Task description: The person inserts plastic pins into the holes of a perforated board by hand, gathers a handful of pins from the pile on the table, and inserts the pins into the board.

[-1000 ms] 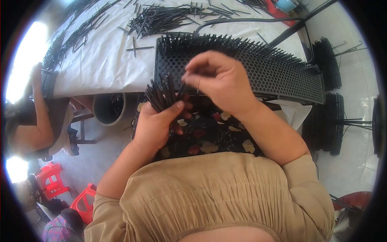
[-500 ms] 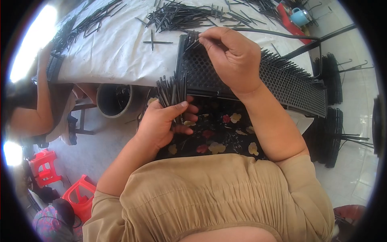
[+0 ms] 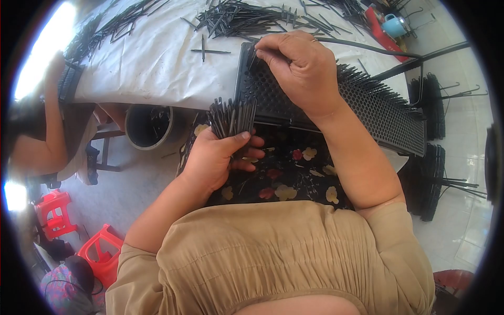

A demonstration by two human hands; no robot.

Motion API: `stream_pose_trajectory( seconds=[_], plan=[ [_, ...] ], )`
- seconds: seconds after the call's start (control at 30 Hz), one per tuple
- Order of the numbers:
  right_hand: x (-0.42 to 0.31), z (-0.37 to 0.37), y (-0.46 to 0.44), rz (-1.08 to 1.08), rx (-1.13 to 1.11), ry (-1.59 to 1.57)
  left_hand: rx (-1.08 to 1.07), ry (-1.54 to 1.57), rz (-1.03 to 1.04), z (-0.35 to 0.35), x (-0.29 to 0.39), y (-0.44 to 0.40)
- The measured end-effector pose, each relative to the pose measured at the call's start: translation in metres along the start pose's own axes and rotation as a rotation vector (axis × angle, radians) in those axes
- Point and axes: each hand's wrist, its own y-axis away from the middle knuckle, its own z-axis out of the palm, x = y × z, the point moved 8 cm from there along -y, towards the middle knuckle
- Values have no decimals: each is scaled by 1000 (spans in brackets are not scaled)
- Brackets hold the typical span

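Observation:
My left hand is wrapped round a bundle of thin black rods, whose tips point up in front of my lap. Above the far left corner of a black perforated rack, my right hand pinches one slim black rod, held slanting with its lower end at the holes. Fingers partly cover that rod. Along the rack's far side, several rows of similar rods stand upright in the holes; my right hand and wrist hide part of the rack.
A heap of black rods lies on the white-covered table, with loose ones nearer. A co-worker's arm is at the left. Below the table stands a dark bucket. Red stools are lower left; black racks with hooks stand right.
The camera view has shifted slightly. My right hand stays at the rack's far left corner, and its rod is now steeper. My left hand still holds the bundle, slightly farther right.

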Motion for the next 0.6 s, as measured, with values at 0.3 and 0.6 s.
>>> stream_pose_trajectory(
  seconds=[0.3, 0.6],
  plan=[
    [-1, 2, 4, 44, -27, -140, 31, -39, 36, -1, -1, -4],
    [24, 3, 10, 353, 15, -174, 51, -84, 77, -5, -1, -6]
  ],
)
